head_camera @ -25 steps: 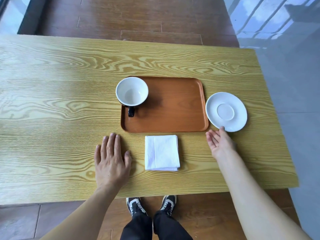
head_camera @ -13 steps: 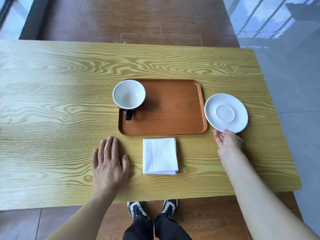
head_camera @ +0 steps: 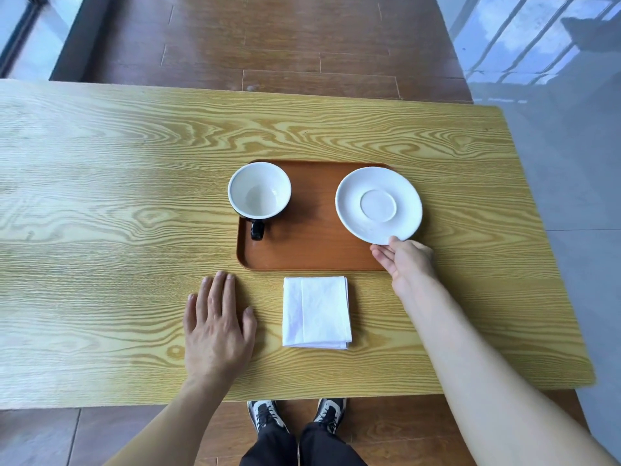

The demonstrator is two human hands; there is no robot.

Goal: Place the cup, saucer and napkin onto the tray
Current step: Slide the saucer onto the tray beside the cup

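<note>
Fingers of the right hand point(head_camera: 405, 258) grasp the round white ceramic saucer point(head_camera: 378, 205) by its near rim, over the brown rectangular tray's point(head_camera: 312, 253) right end. Left hand point(head_camera: 216, 326) lies flat, fingers released, on the pale wooden table point(head_camera: 100, 196) beside the folded white napkin point(head_camera: 316, 312).

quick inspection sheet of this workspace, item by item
surface: light wood-grain table, flat, no spills seen
tray: brown tray at the middle of the table
cup: white inside, dark outside, cup upright and empty in the tray's far left corner, handle toward the person
saucer: white saucer held tilted over the tray's right side, not yet set down
napkin: folded white napkin on the table just in front of the tray, not on it
clutter: nothing seen
hands: right hand grips the saucer's near rim; left hand flat on the table, empty
cables: nothing seen
surroundings: wooden floor, glossy grey tiles to the right, the person's shoes below the table edge
</note>
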